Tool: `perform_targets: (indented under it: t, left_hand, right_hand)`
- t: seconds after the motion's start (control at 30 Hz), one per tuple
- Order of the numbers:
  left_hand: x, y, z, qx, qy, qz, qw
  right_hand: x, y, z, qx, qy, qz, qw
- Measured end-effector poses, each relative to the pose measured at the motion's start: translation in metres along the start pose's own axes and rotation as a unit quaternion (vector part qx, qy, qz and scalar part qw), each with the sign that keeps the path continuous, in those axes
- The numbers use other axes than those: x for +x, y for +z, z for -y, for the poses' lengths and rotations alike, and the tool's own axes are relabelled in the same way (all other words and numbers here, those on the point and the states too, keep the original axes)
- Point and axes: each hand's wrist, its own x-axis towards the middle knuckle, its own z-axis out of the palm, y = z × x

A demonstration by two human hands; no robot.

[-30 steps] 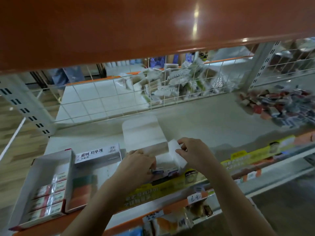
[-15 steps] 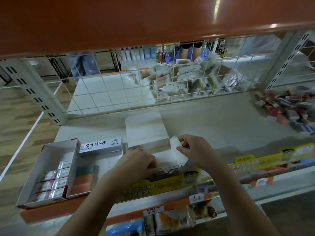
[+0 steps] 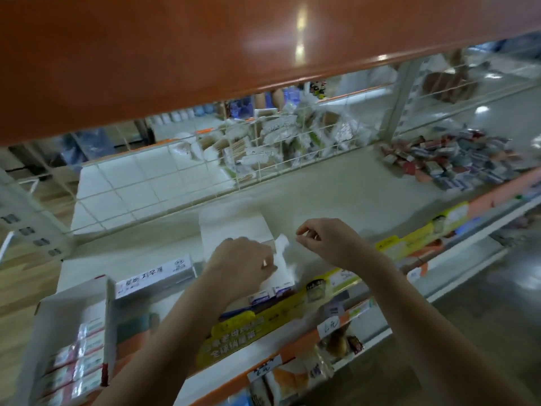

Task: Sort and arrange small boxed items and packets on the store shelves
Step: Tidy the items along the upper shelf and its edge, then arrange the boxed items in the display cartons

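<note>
The pale shelf (image 3: 336,197) carries three open white boxes (image 3: 234,232) and a heap of small packets (image 3: 456,162).

A white carton (image 3: 234,232) sits open at the front of the grey shelf (image 3: 336,189), its lid flap folded back flat and a side flap (image 3: 282,244) sticking up. Small blue-and-white boxes (image 3: 270,294) show at its near end. Left of it stand two more open cartons (image 3: 73,332), one holding a row of wrapped red-and-white boxes (image 3: 79,361). A loose heap of little boxes (image 3: 456,159) lies far right.
</note>
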Motion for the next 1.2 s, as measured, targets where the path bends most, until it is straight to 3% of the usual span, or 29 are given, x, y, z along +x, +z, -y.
perform_targets:
  t: [0.13, 0.33, 0.7, 1.0, 1.2]
  left_hand:
    - [0.037, -0.015, -0.032, -0.039, 0.037, -0.087, 0.995]
    - [0.109, -0.020, -0.128, -0.044, 0.124, -0.138, 0.982]
    - [0.270, -0.016, -0.302, -0.023, 0.167, -0.137, 0.976]
    - [0.379, -0.029, -0.338, -0.042, 0.130, -0.129, 0.982]
    - [0.461, -0.034, -0.346, 0.026, 0.097, -0.135, 0.986]
  right_hand:
    - [-0.020, -0.031, -0.037, -0.050, 0.020, -0.058, 0.997]
    - [-0.061, -0.093, -0.121, -0.110, 0.103, -0.106, 0.983]
    - [-0.110, -0.194, -0.303, -0.124, 0.179, -0.136, 0.966]
    - [-0.070, -0.236, -0.400, -0.106, 0.205, -0.119, 0.966]
    - [0.000, -0.256, -0.427, -0.104, 0.187, -0.147, 0.966]
